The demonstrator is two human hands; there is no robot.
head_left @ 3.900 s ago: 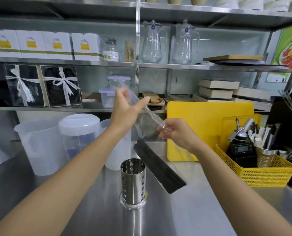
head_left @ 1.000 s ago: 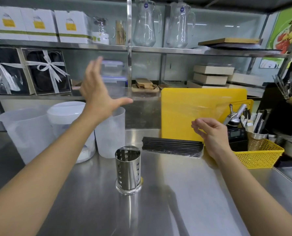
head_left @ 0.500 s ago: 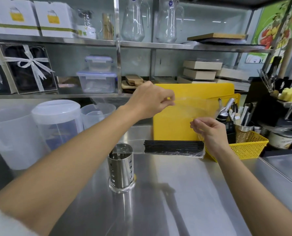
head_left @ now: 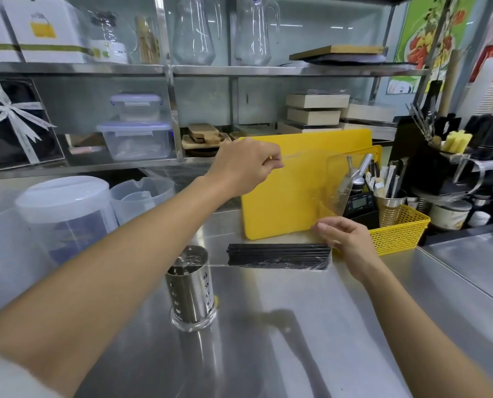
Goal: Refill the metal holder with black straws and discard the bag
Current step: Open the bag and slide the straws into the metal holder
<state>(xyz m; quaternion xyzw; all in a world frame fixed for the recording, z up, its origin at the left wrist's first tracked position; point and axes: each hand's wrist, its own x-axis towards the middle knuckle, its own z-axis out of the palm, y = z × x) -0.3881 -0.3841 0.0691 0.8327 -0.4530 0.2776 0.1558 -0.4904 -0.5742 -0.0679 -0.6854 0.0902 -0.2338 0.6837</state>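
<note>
Steel counter (head_left: 340,326) fills the lower frame, shelving (head_left: 239,70) across the back at 12 o'clock.

Yellow cutting board (head_left: 285,202) stands upright against the back, at 12 o'clock from the straws. A smaller yellow board sits in front of it at its 3 o'clock edge.

Lidded plastic jug (head_left: 64,211) and clear measuring jugs at 9 o'clock of the frame, well apart from the work area.

Yellow mesh basket (head_left: 397,234) at 3 o'clock, holds utensils, a scale and a metal cup.

Clear bag (head_left: 311,179) is stretched in the air between both hands, in front of the cutting board. Looks empty, though transparency makes its edges hard to trace.

Black straws (head_left: 278,255) lie flat on the counter in one bundle, long axis running 9 to 3 o'clock, just below the board's bottom edge. Some clear film shows on the bundle's near side.

Metal holder (head_left: 190,288) upright on the counter, at 7 o'clock from the straws, near but not touching. Perforated wall, no straws visible in it.

Left hand (head_left: 245,165) raised, fingers closed in a pinch on the bag's upper left edge.

Right hand (head_left: 344,237) low, just beside the straws' 3 o'clock end, fingers curled on the bag's lower corner.
</note>
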